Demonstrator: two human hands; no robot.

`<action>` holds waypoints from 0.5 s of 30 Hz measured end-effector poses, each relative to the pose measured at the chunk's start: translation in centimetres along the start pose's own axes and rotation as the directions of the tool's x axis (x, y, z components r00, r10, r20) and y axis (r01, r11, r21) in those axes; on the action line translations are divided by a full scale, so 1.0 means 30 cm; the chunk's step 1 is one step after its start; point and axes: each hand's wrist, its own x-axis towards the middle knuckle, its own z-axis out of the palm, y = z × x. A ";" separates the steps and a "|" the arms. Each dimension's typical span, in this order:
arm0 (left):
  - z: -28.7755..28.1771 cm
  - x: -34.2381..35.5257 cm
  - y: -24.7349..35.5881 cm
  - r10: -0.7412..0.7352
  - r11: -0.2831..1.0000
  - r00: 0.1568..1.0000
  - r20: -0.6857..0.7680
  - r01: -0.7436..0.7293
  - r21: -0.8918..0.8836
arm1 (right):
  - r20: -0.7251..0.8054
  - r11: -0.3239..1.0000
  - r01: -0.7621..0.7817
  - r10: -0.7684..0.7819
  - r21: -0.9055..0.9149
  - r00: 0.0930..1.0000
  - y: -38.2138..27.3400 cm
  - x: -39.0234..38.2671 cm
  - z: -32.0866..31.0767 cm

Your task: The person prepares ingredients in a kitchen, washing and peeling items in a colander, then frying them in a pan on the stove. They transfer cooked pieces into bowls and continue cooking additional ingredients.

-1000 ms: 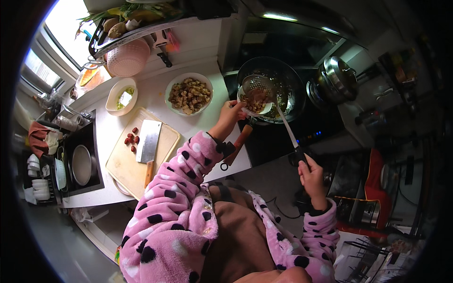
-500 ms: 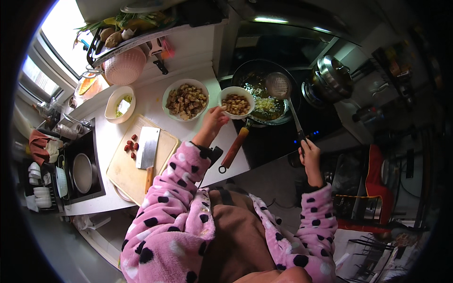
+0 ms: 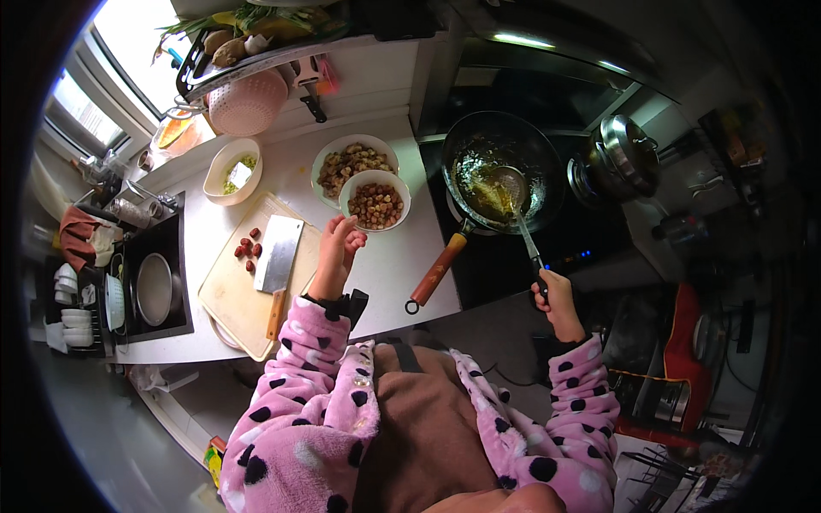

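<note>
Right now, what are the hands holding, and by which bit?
The right hand holds the skimmer by its black handle. The left hand is by the small white bowl; I can't tell whether its fingers hold the rim.

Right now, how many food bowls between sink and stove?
3: small white bowl near the left hand, larger white bowl partly behind it, cream bowl left of both. None look hidden.
</note>
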 end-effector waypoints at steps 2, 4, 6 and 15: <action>-0.002 -0.013 0.005 -0.005 1.000 1.000 0.008 0.005 -0.007 | 0.127 0.989 -0.133 0.123 0.072 0.984 -0.042 -0.014 -0.003; 0.000 -0.023 0.005 -0.008 1.000 1.000 0.012 0.008 -0.018 | 0.231 0.963 -0.243 0.212 0.116 0.950 -0.076 -0.015 0.004; 0.008 -0.028 0.002 -0.007 0.999 1.000 0.009 0.007 -0.031 | 0.294 0.934 -0.328 0.277 0.140 0.915 -0.104 -0.008 0.013; 0.042 -0.009 -0.026 -0.055 0.998 0.998 0.035 0.056 -0.021 | 0.482 0.822 -0.480 0.301 0.307 0.823 -0.181 -0.014 -0.012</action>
